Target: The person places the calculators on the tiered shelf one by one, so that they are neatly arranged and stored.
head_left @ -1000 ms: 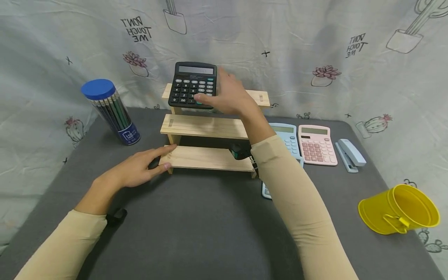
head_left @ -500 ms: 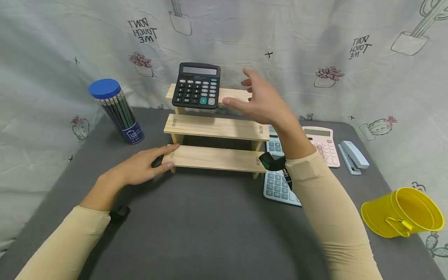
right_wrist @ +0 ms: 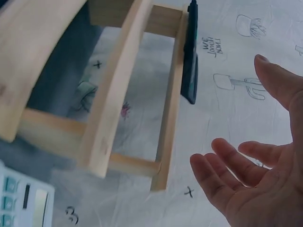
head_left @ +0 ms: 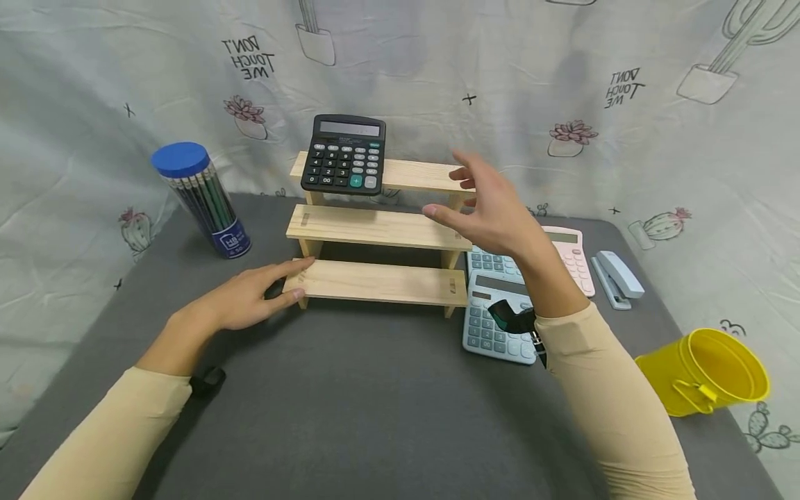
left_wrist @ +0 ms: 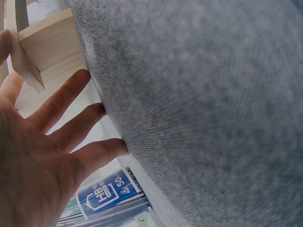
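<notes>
A black calculator lies on the left part of the top step of a three-tier wooden rack. My left hand rests at the left end of the lowest step, thumb and forefinger touching the board. In the left wrist view, the other fingers are spread and hold nothing. My right hand hovers by the right end of the rack with relaxed, slightly bent fingers. Nothing is in its grasp; the right wrist view shows the palm bare, apart from the calculator.
Two light blue calculators overlap right of the rack, partly behind the right arm. Beyond them are a pink calculator, a blue stapler and a yellow bucket. A blue-lidded tub of pencils stands at left.
My right hand has let go of the black calculator and moved right and down, away from it. The calculator stays on the top step. My left hand keeps its place on the lowest step.
</notes>
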Motion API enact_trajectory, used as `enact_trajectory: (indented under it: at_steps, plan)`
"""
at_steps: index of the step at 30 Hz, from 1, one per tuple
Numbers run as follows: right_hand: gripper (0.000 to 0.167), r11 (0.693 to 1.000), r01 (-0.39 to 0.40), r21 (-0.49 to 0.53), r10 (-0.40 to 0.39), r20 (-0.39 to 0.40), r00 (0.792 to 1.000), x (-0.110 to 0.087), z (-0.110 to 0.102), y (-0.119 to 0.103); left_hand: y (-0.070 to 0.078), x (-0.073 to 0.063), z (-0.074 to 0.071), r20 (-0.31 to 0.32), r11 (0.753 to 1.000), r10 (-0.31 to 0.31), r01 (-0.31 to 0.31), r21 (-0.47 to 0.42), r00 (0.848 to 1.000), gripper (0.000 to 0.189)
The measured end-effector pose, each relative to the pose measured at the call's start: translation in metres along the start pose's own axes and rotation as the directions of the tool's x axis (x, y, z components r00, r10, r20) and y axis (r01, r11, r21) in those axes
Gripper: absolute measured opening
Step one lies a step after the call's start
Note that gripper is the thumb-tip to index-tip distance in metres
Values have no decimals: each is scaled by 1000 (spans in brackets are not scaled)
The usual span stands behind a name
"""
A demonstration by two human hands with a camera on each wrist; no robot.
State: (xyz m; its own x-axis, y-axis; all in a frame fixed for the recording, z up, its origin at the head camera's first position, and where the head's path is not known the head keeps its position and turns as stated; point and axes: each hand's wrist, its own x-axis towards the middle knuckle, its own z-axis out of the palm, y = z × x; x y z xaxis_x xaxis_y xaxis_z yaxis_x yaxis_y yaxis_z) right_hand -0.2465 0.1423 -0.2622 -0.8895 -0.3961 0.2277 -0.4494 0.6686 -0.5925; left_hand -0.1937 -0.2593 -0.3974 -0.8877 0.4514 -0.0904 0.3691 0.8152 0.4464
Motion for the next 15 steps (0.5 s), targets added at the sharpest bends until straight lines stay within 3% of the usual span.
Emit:
enact_trajectory:
  at_steps: [15]
  plan:
    - [86,998,-61,1,61,-60,996,-56,-9,44,0,0,0,-19,998,46,-47,-38,999,60]
